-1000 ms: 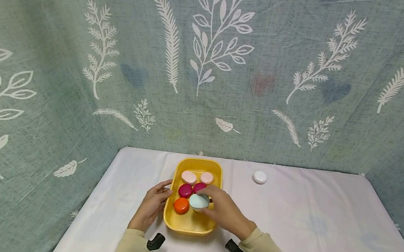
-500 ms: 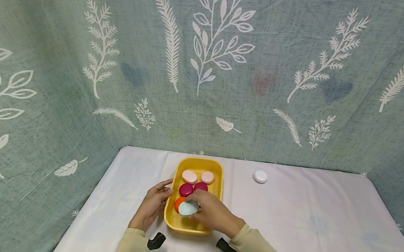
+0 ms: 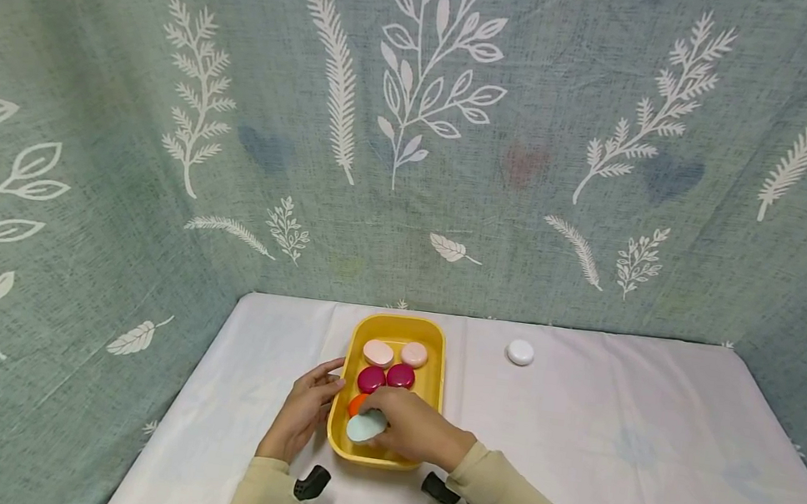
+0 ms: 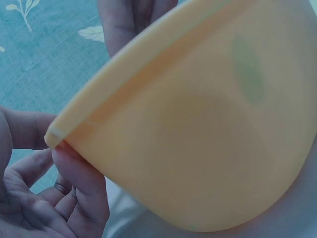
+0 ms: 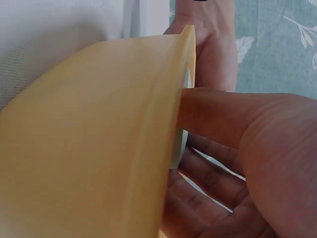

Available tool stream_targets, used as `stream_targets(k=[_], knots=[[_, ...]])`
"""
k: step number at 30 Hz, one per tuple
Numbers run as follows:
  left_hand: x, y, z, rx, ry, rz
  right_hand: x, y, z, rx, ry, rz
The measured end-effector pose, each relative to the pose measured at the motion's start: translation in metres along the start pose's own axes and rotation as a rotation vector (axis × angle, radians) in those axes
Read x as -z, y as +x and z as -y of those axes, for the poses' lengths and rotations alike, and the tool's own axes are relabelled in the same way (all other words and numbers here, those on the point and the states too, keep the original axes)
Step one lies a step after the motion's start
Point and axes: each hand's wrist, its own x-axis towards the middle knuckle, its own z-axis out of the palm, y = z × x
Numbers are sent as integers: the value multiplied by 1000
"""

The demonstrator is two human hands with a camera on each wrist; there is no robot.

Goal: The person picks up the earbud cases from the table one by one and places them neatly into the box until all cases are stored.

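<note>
My right hand (image 3: 419, 429) reaches into the yellow tray (image 3: 381, 463) and pinches a pale mint oval soap-like bar (image 3: 365, 428) near the tray's front left. In the right wrist view, the tray wall (image 5: 99, 129) hides most of that bar. With thumb and finger, my left hand (image 3: 300, 416) holds the tray's left rim; the left wrist view shows these fingers at the rim (image 4: 53, 135). Behind the mint bar lies an orange round piece (image 3: 356, 403), partly covered by the right hand. Two magenta round pieces (image 3: 371, 379) and two pale pink ones (image 3: 378, 353) lie farther back.
A white round piece (image 3: 520, 352) lies on the white tablecloth (image 3: 616, 429), right of the tray and toward the back. Green leaf-patterned cloth (image 3: 404, 244) rises behind and at both sides. A black wrist device (image 3: 441, 489) hangs under the right sleeve.
My right hand has carried the mint bar left and toward the front of the tray, past the orange piece. Both magenta pieces are now uncovered. The left hand stays at the rim.
</note>
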Motion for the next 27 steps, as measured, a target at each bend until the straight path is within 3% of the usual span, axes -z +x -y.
stream_targets(k=[13, 20, 24, 27], knots=[[1, 1, 2, -13, -14, 10, -8, 7, 1, 35, -5, 21], [1, 3, 3, -9, -29, 10, -7, 3, 1, 9, 9, 30], [1, 2, 2, -6, -21, 7, -2, -2, -3, -2, 38, 2], [1, 1, 1, -6, -18, 3, 5, -10, -10, 22, 106, -63]])
